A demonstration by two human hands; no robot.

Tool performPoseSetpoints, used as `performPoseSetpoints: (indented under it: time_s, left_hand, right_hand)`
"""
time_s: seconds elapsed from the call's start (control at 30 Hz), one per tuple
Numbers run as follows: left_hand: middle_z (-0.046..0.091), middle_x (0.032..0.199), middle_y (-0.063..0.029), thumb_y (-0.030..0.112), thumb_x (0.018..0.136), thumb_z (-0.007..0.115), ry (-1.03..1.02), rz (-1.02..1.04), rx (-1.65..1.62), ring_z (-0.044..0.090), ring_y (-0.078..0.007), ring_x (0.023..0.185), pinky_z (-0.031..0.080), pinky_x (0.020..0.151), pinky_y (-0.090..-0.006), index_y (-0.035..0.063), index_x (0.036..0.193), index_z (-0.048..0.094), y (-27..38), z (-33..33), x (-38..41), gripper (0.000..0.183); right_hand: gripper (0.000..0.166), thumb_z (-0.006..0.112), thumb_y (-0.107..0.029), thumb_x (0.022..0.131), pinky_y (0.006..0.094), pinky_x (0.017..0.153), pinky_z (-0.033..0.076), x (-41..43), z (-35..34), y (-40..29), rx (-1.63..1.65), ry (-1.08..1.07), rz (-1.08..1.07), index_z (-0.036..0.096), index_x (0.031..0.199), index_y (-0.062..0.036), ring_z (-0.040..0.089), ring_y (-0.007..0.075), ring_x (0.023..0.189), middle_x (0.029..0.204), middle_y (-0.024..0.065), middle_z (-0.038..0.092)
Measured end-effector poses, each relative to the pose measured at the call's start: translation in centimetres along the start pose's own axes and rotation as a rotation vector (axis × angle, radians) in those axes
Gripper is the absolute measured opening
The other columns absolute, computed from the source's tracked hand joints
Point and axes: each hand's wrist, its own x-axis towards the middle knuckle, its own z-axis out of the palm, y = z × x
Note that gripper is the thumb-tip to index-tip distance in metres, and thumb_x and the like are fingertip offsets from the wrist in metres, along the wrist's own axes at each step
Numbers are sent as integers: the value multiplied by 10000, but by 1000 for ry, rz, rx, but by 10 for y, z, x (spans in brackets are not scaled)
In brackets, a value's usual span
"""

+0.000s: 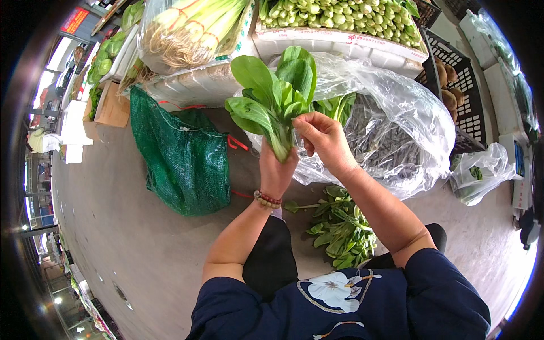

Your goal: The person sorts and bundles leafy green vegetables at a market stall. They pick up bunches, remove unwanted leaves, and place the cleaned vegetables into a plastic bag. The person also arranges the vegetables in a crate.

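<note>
My left hand [276, 170], with a beaded bracelet at the wrist, grips a head of bok choy [276, 100] upright by its pale base. The green leaves fan out above the fist. My right hand [321, 136] has thumb and forefinger brought together at the right edge of the stalks; whether a leaf is pinched between them is unclear. Behind that hand spreads a large clear plastic bag [399, 97], with more leafy greens [335, 108] at its mouth. Loose leaves and stalks [344, 233] lie heaped on the floor below my right forearm.
A green mesh sack [182, 165] stands at left, with red ties by it. White foam boxes [340, 44] hold bundled long-rooted vegetables [182, 34] and stacked greens [335, 15]. At right are a black plastic crate [471, 93] with brown produce and a small clear bag [480, 174].
</note>
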Motion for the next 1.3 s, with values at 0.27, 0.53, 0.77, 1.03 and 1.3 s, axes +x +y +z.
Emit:
performPoseSetpoints:
  time_s: [0.27, 0.53, 0.77, 1.03, 1.3]
  left_hand:
    - [529, 915, -90, 16, 740, 581, 24, 48, -24, 519, -182, 807, 438, 740, -301, -7, 1069, 456, -10, -8, -1, 353]
    - [549, 970, -127, 36, 739, 590, -82, -52, -85, 555, -218, 849, 449, 759, -324, -20, 1088, 458, 3, 2, -5, 377]
    - [480, 1072, -185, 131, 627, 684, -299, 261, 741, 492, -351, 978, 424, 840, -405, -28, 1149, 393, 37, 15, -5, 618]
    - [409, 1236, -187, 228, 711, 706, -329, 304, 365, 429, -317, 1120, 321, 971, -386, 12, 1335, 290, 44, -5, 3, 779]
    - [307, 1364, -124, 94, 779, 657, -501, -71, -377, 346, -201, 1236, 285, 1020, -332, 35, 1397, 129, 41, 2, 16, 815]
  right_hand:
    - [299, 522, -276, 893, 220, 493, 426, -35, -38, 8, -168, -280, 110, 578, 781, -5, 509, 77, 553, 634, 5, 524]
    - [518, 719, -294, 734, 316, 757, 457, -60, -69, 36, -699, -325, 133, 494, 1117, -28, 536, 191, 948, 1148, 152, 491]
    - [588, 679, -349, 781, 282, 863, 405, -19, -22, 34, 256, -99, 126, 442, 1189, 1, 485, 144, 995, 1071, 76, 536]
    - [363, 539, -313, 877, 377, 912, 422, -15, -37, 40, 820, -236, 211, 500, 1119, -46, 543, 230, 1024, 1077, 124, 581]
    - [488, 527, -311, 857, 393, 1001, 331, -6, -35, 23, 945, -365, 56, 403, 1254, -55, 484, 248, 1121, 1200, 124, 512]
